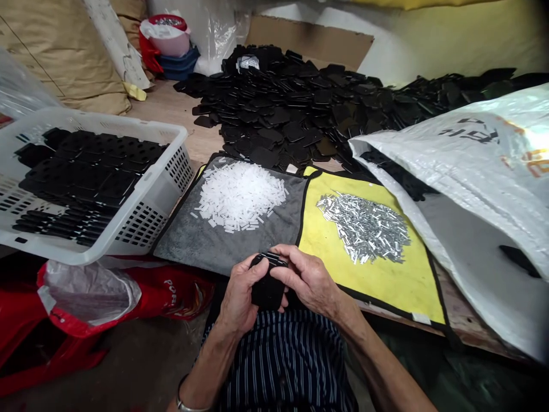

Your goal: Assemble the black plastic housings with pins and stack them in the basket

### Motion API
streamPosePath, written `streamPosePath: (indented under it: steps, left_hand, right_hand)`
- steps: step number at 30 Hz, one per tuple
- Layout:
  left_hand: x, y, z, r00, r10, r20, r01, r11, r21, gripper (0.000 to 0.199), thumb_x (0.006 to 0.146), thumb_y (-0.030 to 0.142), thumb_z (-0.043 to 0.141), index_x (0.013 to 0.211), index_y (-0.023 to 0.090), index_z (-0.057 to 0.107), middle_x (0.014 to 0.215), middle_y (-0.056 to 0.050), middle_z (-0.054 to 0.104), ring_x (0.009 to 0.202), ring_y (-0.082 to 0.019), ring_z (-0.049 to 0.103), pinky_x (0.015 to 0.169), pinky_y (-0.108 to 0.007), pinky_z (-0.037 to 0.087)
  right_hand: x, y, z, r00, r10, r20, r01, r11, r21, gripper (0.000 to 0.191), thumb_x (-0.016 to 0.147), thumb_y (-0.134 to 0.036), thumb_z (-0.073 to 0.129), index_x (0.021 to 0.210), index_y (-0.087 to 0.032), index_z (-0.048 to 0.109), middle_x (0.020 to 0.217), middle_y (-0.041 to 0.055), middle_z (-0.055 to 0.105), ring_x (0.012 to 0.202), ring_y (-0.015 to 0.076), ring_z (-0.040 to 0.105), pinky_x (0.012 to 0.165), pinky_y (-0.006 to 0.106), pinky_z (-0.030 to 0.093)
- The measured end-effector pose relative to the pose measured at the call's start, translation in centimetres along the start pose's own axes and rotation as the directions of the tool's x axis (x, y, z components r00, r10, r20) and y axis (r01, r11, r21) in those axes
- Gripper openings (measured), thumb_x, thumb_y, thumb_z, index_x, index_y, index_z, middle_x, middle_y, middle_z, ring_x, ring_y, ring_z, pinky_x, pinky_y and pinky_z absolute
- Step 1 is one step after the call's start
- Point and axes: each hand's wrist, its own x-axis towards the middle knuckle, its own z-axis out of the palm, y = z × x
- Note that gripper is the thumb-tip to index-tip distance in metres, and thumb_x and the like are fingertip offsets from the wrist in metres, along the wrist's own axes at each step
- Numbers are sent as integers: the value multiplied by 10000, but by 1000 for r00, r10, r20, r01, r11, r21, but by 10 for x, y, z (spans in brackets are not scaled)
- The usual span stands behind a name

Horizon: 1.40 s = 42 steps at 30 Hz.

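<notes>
Close to my body, both hands hold a small stack of flat black plastic pieces point(266, 290). My left hand point(240, 292) wraps the stack from the left, its thumb on the near face. From the right, my right hand point(309, 279) grips the top edge between thumb and fingers. Just beyond my hands lies a pile of small white strips point(242, 194) on a grey cloth point(184, 240). Beside it, a heap of short silvery metal pins point(369, 226) rests on a yellow cloth point(311, 246).
A white plastic basket point(146, 200) with black pieces stands at left, above a red bag point(171, 297). Behind the cloths spreads a large heap of black pieces point(295, 109). An open white sack point(480, 149) lies at right. A pink bowl point(169, 40) is at the back.
</notes>
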Motion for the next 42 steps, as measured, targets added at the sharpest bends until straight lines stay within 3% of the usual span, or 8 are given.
streamPosePath:
  steps: [3,7,16,27,33,35,38,42]
  left_hand:
    - [0,1,3,1000,-2,-3,2,1000,0,267,862,339,514,952,102,600,645,-73,664,444,-165,618,411,-245,516]
    - [-1,2,5,999,-19,34,20,999,-40,249,868,303,487,959,94,588,669,-84,663,452,-171,617,399,-246,505]
    - [-5,1,1,993,-40,109,41,999,-7,212,850,272,486,908,85,569,600,-87,644,428,-177,591,356,-240,469]
    - [-8,1,-1,994,-74,76,73,997,14,218,750,191,552,949,112,509,591,-75,652,401,-195,585,316,-247,449]
    - [-8,-6,1,999,-31,33,30,999,39,196,760,207,586,916,106,525,562,-58,636,388,-183,579,309,-236,448]
    - [-8,-8,2,999,-26,34,26,999,25,172,765,202,582,899,103,538,574,-67,644,403,-188,591,334,-257,475]
    - [-8,-8,1,998,2,55,-3,1000,2,164,766,179,576,904,93,559,632,-95,672,431,-198,611,372,-286,507]
    - [-6,-4,-3,986,42,164,-36,999,-41,146,771,175,543,841,57,593,671,-141,685,449,-206,624,380,-273,510]
  right_hand:
    - [1,2,-1,996,-91,4,91,996,-17,213,871,-263,516,1043,-141,542,766,32,629,595,100,591,542,175,452]
    - [6,5,-2,998,-16,55,11,996,87,149,878,-262,491,952,-147,550,506,-43,550,385,73,527,387,139,392]
    - [11,2,-10,984,2,179,-26,991,134,146,878,-263,480,914,-137,543,455,-45,550,407,79,532,408,143,369]
    - [4,4,-7,986,53,160,-53,999,-4,208,893,-316,457,916,-138,562,617,-2,592,541,95,545,510,176,395]
    - [0,9,4,986,-168,-22,163,974,-158,182,896,-264,431,892,-133,558,673,25,592,541,97,544,527,192,402]
    - [-1,8,5,989,-138,-47,134,987,-93,178,885,-262,445,864,-130,562,642,21,583,512,94,536,504,190,402]
    - [-3,2,0,995,85,51,-93,973,211,208,883,-301,468,911,-126,578,522,-23,527,424,83,494,431,178,383]
    - [-6,1,-11,964,159,213,-258,755,602,299,877,-331,513,1031,-94,606,475,-30,510,435,102,516,453,206,430]
